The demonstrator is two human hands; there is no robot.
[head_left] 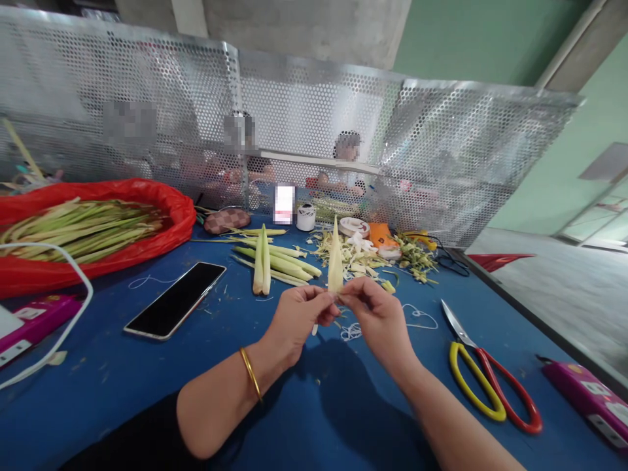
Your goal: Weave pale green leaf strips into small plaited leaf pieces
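Note:
A pale, pointed plant piece (335, 258) stands upright between my hands, its tip away from me. My left hand (299, 319) has its fingers pinched on the base of that piece from the left. From the right, my right hand (377, 320) pinches the same base, the fingertips of both hands nearly touching. White string (351, 331) lies on the blue table (147, 399) just beyond my hands. To the left rest two green-white stalks (261, 265) side by side, beside a pile of longer stalks (282, 261).
Scissors (478, 373) with yellow and red handles lie at right, near a purple power strip (589, 396). At left are a phone (176, 301) and a red bag (179, 203) of green strips. Trimmings (356, 255) lie before a perforated metal screen (314, 111); people sit behind it.

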